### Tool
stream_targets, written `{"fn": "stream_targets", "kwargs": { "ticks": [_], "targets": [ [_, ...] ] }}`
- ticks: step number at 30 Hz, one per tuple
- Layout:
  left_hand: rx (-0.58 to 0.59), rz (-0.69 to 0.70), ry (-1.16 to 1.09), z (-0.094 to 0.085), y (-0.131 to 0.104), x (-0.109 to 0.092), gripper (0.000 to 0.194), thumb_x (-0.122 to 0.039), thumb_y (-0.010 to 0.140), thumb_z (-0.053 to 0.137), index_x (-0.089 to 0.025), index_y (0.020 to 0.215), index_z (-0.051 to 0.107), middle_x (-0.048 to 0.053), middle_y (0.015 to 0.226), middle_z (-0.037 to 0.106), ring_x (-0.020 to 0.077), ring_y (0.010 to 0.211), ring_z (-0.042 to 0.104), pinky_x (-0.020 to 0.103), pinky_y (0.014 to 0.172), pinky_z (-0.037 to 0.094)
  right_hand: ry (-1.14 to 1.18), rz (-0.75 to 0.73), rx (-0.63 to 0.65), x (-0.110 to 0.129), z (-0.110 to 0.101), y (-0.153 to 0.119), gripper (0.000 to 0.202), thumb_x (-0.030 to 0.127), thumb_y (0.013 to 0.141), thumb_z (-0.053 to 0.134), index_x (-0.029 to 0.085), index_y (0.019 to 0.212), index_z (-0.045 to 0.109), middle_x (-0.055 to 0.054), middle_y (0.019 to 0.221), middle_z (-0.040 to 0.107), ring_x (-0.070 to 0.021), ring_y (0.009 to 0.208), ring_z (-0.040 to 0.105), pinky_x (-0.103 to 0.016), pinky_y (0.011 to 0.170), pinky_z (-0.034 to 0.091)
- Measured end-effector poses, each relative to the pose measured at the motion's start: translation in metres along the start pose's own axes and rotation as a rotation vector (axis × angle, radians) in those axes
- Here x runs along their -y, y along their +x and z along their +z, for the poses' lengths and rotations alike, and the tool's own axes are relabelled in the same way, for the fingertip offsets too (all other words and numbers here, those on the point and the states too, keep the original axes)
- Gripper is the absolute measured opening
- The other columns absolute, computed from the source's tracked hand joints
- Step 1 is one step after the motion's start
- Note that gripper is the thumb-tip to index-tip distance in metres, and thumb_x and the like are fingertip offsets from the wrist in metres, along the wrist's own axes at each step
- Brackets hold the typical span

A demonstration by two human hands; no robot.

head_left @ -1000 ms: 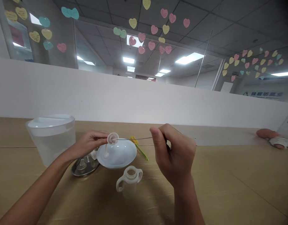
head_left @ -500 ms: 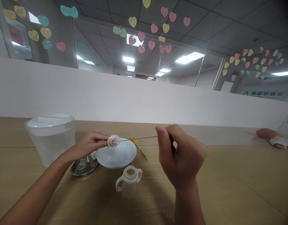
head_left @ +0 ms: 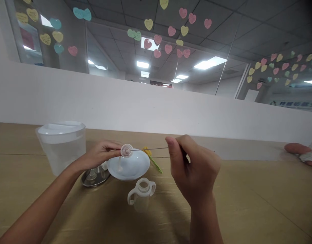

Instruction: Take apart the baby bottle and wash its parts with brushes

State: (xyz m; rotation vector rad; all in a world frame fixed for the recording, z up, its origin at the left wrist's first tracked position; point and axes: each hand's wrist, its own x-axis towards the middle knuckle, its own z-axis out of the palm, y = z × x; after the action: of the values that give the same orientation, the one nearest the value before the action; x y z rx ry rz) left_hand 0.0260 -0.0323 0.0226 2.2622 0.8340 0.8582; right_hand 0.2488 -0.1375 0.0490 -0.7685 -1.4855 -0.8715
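My left hand (head_left: 103, 154) pinches a small clear round part (head_left: 127, 150), its open face turned toward the right, over a white bowl (head_left: 135, 166). My right hand (head_left: 193, 166) is closed around one end of a thin wire-like rod (head_left: 156, 148). The rod's other end reaches the middle of the round part; how deep it goes in cannot be made out. Below the bowl stands a clear bottle (head_left: 141, 196) with two white handles and an uncovered top.
A lidded clear pitcher (head_left: 65, 145) stands at the left. Beside it a metal tray (head_left: 93, 181) holds small clear parts. A yellow and green brush-like tool (head_left: 155, 164) lies behind the bowl. Reddish objects (head_left: 297, 148) lie at the far right.
The view has shifted slightly, moving the bowl, pitcher and bottle a little to the right. My right hand is slightly closer to the round part, and less of the rod shows between them.
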Motion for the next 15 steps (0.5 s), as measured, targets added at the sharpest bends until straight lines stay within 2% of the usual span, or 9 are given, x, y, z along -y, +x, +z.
{"fn": "stream_targets", "kwargs": {
  "ticks": [3, 8, 12, 15],
  "targets": [
    [-0.014, 0.017, -0.008, 0.002, -0.001, -0.002, 0.023, -0.037, 0.080, 0.058, -0.023, 0.089, 0.074, 0.005, 0.099, 0.070, 0.0210, 0.089, 0.060, 0.025, 0.074, 0.045, 0.077, -0.009, 0.031, 0.005, 0.008, -0.002, 0.036, 0.020, 0.090, 0.045, 0.018, 0.055, 0.037, 0.007, 0.046, 0.032, -0.0045, 0.042, 0.025, -0.018, 0.043, 0.025],
    [-0.021, -0.006, 0.009, 0.008, 0.001, -0.005, 0.024, -0.036, 0.082, 0.056, -0.024, 0.090, 0.074, 0.004, 0.097, 0.070, 0.0206, 0.089, 0.060, 0.025, 0.075, 0.045, 0.199, 0.010, 0.071, 0.005, 0.034, -0.008, 0.037, 0.021, 0.091, 0.043, 0.018, 0.055, 0.038, 0.007, 0.046, 0.032, -0.0048, 0.043, 0.024, -0.018, 0.042, 0.024],
    [0.005, 0.000, 0.007, 0.013, 0.004, -0.004, 0.022, -0.036, 0.080, 0.058, -0.023, 0.083, 0.075, 0.003, 0.087, 0.071, 0.0181, 0.080, 0.060, 0.022, 0.070, 0.044, 0.236, 0.119, 0.020, -0.006, 0.053, -0.013, 0.036, 0.021, 0.089, 0.045, 0.018, 0.054, 0.035, 0.008, 0.047, 0.025, -0.0050, 0.043, 0.019, -0.019, 0.041, 0.019],
    [-0.016, 0.000, -0.017, 0.016, 0.005, -0.002, 0.021, -0.035, 0.079, 0.058, -0.021, 0.078, 0.075, 0.003, 0.082, 0.070, 0.0164, 0.074, 0.059, 0.022, 0.066, 0.044, 0.317, 0.237, 0.053, -0.014, 0.066, -0.018, 0.037, 0.023, 0.088, 0.045, 0.019, 0.054, 0.031, 0.008, 0.047, 0.021, -0.0050, 0.043, 0.017, -0.018, 0.041, 0.018]
  ]
}}
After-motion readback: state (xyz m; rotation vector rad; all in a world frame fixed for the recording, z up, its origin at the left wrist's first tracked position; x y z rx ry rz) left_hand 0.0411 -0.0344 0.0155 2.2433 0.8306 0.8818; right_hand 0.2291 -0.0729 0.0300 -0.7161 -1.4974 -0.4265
